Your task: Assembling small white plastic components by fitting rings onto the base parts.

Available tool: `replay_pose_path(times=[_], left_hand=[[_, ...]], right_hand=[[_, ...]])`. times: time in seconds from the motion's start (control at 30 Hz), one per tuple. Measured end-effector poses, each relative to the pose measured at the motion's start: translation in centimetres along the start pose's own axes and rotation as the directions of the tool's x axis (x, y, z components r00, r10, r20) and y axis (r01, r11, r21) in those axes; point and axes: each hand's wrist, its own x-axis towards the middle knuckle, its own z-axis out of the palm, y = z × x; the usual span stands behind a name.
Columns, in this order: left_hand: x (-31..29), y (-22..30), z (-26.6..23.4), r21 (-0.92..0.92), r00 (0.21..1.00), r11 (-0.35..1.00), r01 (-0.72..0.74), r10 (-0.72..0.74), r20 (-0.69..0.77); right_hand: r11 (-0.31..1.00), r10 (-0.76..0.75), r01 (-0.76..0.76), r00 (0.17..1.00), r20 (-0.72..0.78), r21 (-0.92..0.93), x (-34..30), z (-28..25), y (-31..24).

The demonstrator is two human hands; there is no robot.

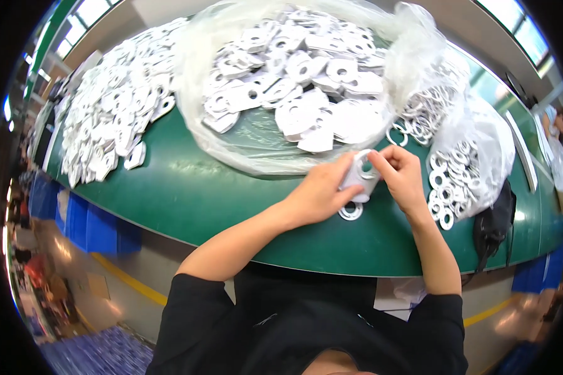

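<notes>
My left hand [322, 192] is closed around a flat white plastic piece [360, 185] with a large round hole at its upper end. Thumb and fingers of my right hand [401, 175] pinch the rim beside that hole; whether a separate ring sits there is too small to tell. Just below the piece, a white ring [351, 212] lies on the green table [281, 244]. Beyond my hands, an opened clear plastic bag [256, 164] holds a heap of similar white pieces [297, 69].
More white pieces [116, 100] are piled at the left. Clear bags at the right spill white rings [453, 175] onto the table. A black pouch [493, 226] lies by the right edge, near a long white strip [523, 150]. Blue bins [87, 222] stand below at the left.
</notes>
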Motion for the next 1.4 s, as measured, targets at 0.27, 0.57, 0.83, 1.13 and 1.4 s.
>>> replay_pose_path(times=[0.27,0.57,0.83,1.13,1.4], left_hand=[[-0.2,-0.1,-0.8,-0.028,1.0,0.999,-0.021,0.021,-0.002],[0.7,-0.5,-6.4,0.091,0.986,0.995,0.025,-0.04,0.162],[1.2,-0.7,-28.4,-0.259,0.465,0.962,-0.086,-0.191,-0.865],[2.6,-1.7,-22.6,0.158,0.78,0.959,0.234,-0.089,-0.619],[4.8,-1.1,-8.5,0.717,0.895,0.536,0.445,-0.232,-0.382]], right_hand=[[0.982,-0.05,0.075,0.988,0.147,-0.175,-0.9,0.3,-1.6],[0.999,0.047,-0.045,0.974,0.221,-0.013,0.1,-1.0,-0.3],[0.961,-0.137,0.138,0.99,0.018,-0.242,1.0,-3.9,-1.4],[0.766,-0.518,0.201,0.756,-0.401,-0.611,0.9,-11.5,-2.7],[0.447,-0.117,-0.287,0.92,-0.374,-0.847,-0.4,-15.5,-1.3]])
